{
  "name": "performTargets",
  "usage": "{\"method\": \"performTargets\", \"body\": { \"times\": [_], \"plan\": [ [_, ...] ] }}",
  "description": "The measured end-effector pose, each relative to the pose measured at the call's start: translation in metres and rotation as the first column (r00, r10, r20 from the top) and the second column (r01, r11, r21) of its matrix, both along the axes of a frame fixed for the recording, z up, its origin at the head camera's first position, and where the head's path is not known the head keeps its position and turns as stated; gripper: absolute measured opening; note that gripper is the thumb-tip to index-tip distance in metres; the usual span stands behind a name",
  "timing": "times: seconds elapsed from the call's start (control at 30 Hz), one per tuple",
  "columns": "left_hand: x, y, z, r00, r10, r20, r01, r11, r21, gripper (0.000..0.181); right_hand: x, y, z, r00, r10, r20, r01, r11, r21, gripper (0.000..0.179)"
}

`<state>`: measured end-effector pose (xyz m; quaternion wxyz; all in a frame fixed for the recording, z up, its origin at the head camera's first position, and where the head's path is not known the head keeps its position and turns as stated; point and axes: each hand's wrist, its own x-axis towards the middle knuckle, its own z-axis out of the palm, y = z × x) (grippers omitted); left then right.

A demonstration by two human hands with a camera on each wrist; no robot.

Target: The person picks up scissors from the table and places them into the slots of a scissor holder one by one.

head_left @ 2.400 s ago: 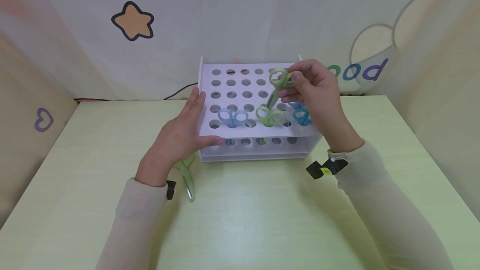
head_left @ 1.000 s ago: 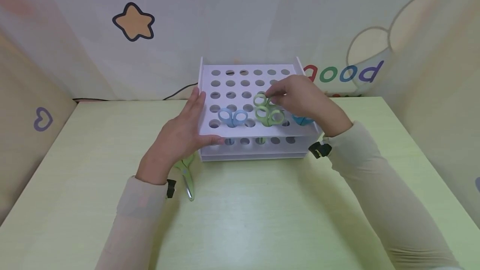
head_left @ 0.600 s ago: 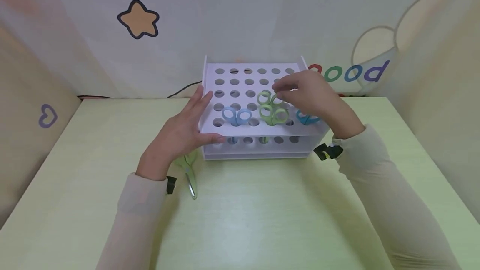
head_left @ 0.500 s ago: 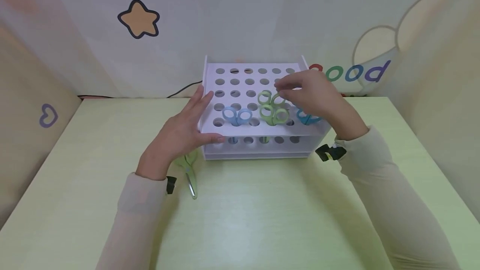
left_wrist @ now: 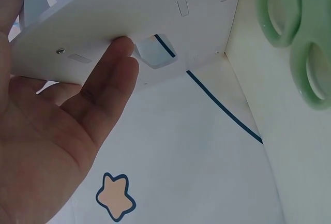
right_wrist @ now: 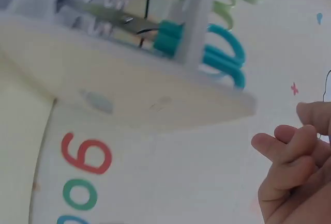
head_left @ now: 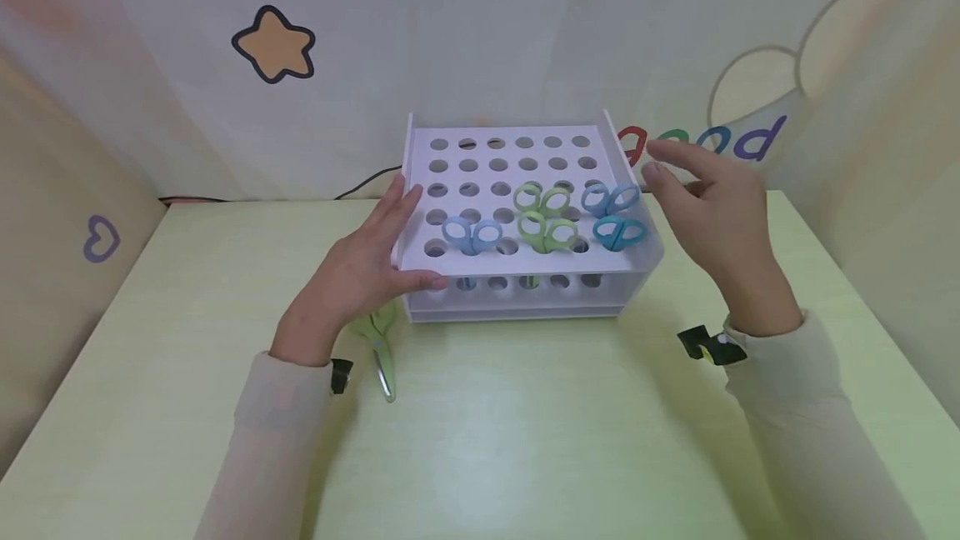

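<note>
My left hand [head_left: 348,277] rests on the left side of a white holed rack [head_left: 480,261], straight fingers against the side panel and thumb along the front edge. The left wrist view shows fingertips [left_wrist: 123,48] touching that panel. Beyond the rack's right side, my right hand [head_left: 716,215] is raised and holds nothing, its fingers loosely bent. Two green scissors [head_left: 546,232] stand handles-up in the rack, one behind the other. Teal scissors [head_left: 618,233] and blue scissors [head_left: 609,200] stand to their right, light blue scissors [head_left: 471,235] to their left.
Another pair of green scissors [head_left: 381,352] lies on the pale table [head_left: 480,423] near my left wrist, its handles partly hidden. A patterned curtain [head_left: 480,32] hangs right behind the rack. A dark cable [head_left: 367,182] runs along the back at left.
My right hand lowered green scissors into a hole behind the other green pair, let go and moved off to the right, uncovering the blue scissors. My left hand stays at the rack.
</note>
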<state>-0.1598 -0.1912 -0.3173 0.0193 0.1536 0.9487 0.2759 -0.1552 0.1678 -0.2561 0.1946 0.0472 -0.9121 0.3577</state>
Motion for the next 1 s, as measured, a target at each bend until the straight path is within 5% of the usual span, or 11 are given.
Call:
{"method": "performTargets", "body": {
  "times": [0.3,0.43,0.67,0.87,1.0],
  "plan": [
    [0.002,0.001,-0.001,1.000,-0.009,0.001,0.009,1.000,0.020,0.115,0.007,0.019,-0.032,0.996,0.084,-0.002,-0.083,0.987,0.140,0.054],
    [0.002,-0.001,-0.001,1.000,-0.009,0.008,0.009,0.999,0.044,0.116,0.005,0.020,-0.043,0.981,0.167,0.103,-0.180,0.975,0.133,0.073],
    [0.003,-0.006,-0.005,0.999,-0.011,0.033,0.007,0.994,0.113,0.119,-0.006,0.020,-0.053,0.918,0.216,0.334,-0.288,0.940,0.183,0.122],
    [0.010,-0.021,-0.012,0.989,-0.031,0.148,-0.009,0.965,0.263,0.111,-0.008,0.020,-0.054,0.911,0.212,0.354,-0.307,0.922,0.237,0.131],
    [0.014,-0.031,-0.014,0.987,-0.033,0.160,-0.013,0.960,0.279,0.107,-0.006,0.021,-0.052,0.910,0.210,0.357,-0.307,0.920,0.242,0.135]
  ]
}}
